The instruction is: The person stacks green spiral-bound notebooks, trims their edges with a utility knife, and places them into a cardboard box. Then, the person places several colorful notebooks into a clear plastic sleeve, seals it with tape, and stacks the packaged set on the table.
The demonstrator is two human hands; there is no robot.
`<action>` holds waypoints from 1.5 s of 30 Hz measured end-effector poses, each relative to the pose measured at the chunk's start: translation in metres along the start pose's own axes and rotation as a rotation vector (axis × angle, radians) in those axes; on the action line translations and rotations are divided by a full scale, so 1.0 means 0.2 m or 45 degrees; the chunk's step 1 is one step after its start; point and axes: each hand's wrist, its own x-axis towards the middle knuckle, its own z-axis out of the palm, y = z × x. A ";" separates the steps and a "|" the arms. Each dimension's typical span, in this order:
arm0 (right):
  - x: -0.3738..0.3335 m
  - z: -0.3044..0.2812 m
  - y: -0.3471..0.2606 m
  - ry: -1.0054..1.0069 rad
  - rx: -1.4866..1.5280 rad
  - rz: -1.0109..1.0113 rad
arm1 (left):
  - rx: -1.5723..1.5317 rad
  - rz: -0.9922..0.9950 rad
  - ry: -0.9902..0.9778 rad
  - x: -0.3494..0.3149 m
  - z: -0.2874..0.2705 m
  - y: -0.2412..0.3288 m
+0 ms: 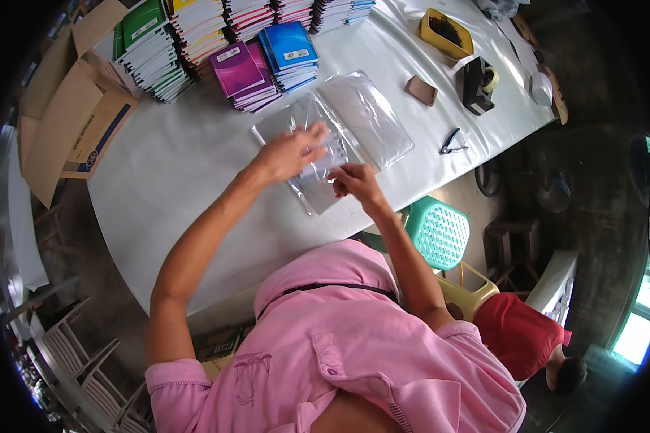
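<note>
A stack of clear plastic bags (pixel 365 119) lies on the table, and a second clear plastic bag (pixel 318 196) lies beside it, nearer to me. My left hand (pixel 290 153) is over this nearer bag, fingers spread and slightly blurred, with nothing visible in them. Bent fingers of my right hand (pixel 359 183) come together at the bag's right side; what they pinch, if anything, is hidden. Between the hands, a pale printed piece (pixel 332 155) shows at the plastic, partly covered by my left fingers.
Piles of spiral notebooks stand at the back, with purple notebooks (pixel 237 70) and blue notebooks (pixel 289 45) nearest. A cardboard box (pixel 97 133) is at left. Toward the right are a yellow tub (pixel 448 45), tape dispenser (pixel 475 90), brown block (pixel 421 91) and nippers (pixel 451 144). A green stool (pixel 440 232) stands beside the table.
</note>
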 end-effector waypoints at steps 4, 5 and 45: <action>0.00 -0.16 -0.06 -0.282 0.701 0.582 | -0.981 -0.007 -0.239 -0.10 0.07 -0.03; 0.00 -0.16 -0.09 -0.317 0.758 0.721 | -0.899 -0.047 0.031 -0.09 0.10 -0.08; 0.53 -0.17 -0.09 0.433 -1.644 -0.775 | 0.618 -0.115 0.675 -0.05 0.59 -0.38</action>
